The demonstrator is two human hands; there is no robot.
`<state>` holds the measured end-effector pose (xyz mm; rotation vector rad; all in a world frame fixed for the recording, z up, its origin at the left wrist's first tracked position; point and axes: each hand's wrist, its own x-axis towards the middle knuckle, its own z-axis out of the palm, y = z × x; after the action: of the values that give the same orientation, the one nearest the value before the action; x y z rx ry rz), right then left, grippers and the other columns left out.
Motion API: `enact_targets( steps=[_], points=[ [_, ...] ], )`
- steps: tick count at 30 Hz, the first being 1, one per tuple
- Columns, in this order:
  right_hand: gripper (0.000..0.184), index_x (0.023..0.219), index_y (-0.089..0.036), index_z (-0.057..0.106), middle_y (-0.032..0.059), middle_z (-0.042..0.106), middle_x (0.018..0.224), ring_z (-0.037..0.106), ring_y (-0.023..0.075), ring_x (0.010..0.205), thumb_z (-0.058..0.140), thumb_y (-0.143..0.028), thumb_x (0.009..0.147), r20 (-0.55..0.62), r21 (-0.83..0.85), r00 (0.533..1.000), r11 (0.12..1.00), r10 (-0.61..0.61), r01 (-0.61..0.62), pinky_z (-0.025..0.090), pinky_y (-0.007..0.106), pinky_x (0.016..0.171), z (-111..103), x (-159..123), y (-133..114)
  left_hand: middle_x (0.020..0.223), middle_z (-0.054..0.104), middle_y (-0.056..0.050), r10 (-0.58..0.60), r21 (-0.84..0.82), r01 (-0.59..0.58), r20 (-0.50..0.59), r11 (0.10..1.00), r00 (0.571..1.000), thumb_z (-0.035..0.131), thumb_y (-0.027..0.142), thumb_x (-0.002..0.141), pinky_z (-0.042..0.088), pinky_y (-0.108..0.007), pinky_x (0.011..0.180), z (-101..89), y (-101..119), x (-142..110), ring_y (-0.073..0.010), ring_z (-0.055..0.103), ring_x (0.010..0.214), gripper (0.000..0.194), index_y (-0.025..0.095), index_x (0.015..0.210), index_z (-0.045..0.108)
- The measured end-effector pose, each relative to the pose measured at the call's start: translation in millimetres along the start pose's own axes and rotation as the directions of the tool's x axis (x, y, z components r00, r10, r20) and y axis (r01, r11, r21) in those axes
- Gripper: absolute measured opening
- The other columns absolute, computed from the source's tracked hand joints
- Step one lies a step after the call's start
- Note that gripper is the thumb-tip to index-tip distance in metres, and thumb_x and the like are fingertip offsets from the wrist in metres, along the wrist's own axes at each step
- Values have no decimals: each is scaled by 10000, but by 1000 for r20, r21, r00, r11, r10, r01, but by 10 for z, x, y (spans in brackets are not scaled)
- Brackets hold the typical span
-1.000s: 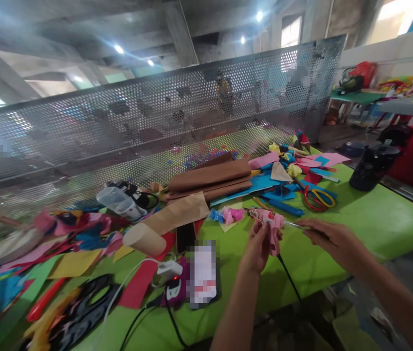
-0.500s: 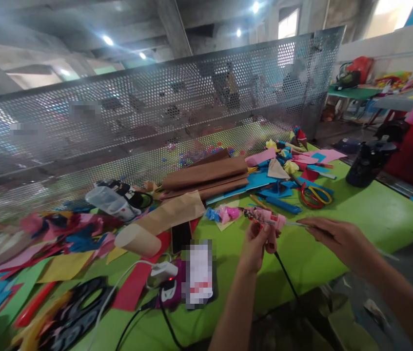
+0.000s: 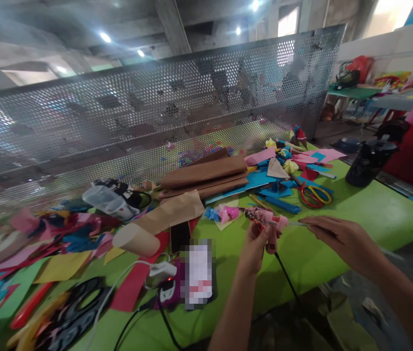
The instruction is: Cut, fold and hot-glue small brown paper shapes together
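Pink plastic, gripped: left hand (image 3: 256,243) has its fingers closed round the glue gun (image 3: 271,239), thumb along the near side. Right hand (image 3: 332,233) pinches the outer end of a thin pale stick (image 3: 296,224) between thumb and fingertips; the stick's other end meets the gun's rear. Gun held above the near part of the table, roughly level, nozzle to the left, handle down. Black cord (image 3: 287,277) drops from the handle toward the table's near edge.

Just beyond the nozzle: clear bag (image 3: 224,213) of blue and pink bits, on the green table (image 3: 370,209). Behind the gun, a blue roll (image 3: 283,204); to its right, scissors (image 3: 318,196) with red and yellow handles.

Left of the hands: a phone (image 3: 199,278), its screen blurred out, beside a purple power strip (image 3: 169,295) with a red light and a white charger (image 3: 162,269) plugged in. Above these, a dark phone (image 3: 180,238), then a cream tube (image 3: 136,239) lying on its side. Tan strip (image 3: 175,212) behind the tube; folded brown sheets (image 3: 206,175) farther back.

Outermost: dark bottle (image 3: 367,165), upright at right; perforated metal screen (image 3: 147,126) along the far side.
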<state>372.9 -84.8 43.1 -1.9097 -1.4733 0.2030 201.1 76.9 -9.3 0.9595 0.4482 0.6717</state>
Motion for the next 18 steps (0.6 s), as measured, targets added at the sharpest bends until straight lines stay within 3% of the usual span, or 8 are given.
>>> enact_targets(
  steps=[18],
  points=[
    [314, 1177, -266, 744, 61, 788, 1166, 753, 264, 1008, 506, -376, 1005, 0, 25, 1000, 1000, -12, 12, 578, 373, 862, 15, 8, -36, 848, 748, -29, -18, -54, 18, 10, 998, 1000, 896, 515, 677, 515, -247, 689, 3, 0, -4, -151, 701, 724, 512, 166, 974, 668]
  ],
)
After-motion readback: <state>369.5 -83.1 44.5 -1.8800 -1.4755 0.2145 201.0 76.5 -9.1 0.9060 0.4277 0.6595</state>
